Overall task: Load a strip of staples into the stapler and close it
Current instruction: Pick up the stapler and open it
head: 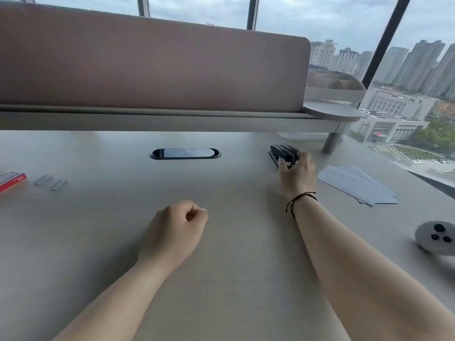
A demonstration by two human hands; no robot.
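A black stapler (282, 152) lies on the desk at the back right, under the shelf edge. My right hand (296, 177) reaches over it, with thumb and fingers wrapped around its near end. My left hand (173, 231) rests on the desk in the middle, curled into a loose fist with nothing in it. Two strips of staples (50, 182) lie side by side at the far left of the desk, beside a red staple box (11, 180). Both strips are far from either hand.
A black oval cable port (185, 153) is set in the desk at centre back. Grey paper sheets (357, 184) lie to the right of the stapler. A grey controller (435, 237) sits at the right edge. A partition (147, 70) and a raised shelf (172, 119) bound the back.
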